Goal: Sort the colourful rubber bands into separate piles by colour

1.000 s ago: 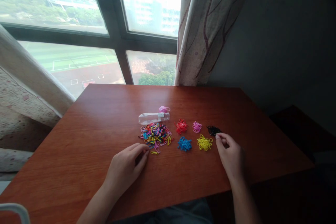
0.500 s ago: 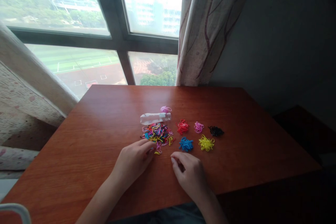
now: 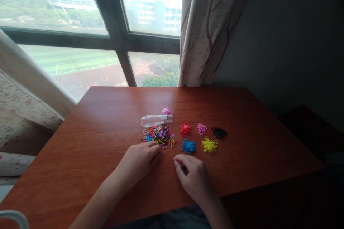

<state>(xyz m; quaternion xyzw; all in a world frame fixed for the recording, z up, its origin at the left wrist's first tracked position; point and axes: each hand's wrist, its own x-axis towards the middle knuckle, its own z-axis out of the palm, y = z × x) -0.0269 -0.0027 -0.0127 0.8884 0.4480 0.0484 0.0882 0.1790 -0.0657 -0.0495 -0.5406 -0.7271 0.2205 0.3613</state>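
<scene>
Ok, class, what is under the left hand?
Loose loops poke out beside the left hand, with the mixed pile just beyond. Whatever the hand covers is hidden, so I cannot tell if more lie beneath.

Home-like room, upper floor: patterned curtains (image 3: 206, 28), large window (image 3: 118, 41) beyond far edge of wooden surface (image 3: 99, 139), sports field (image 3: 86, 57) below.

Left grip (image 3: 141, 159) at mixed band pile (image 3: 159, 134); right grip (image 3: 195, 177) near blue pile (image 3: 188, 146)
</scene>
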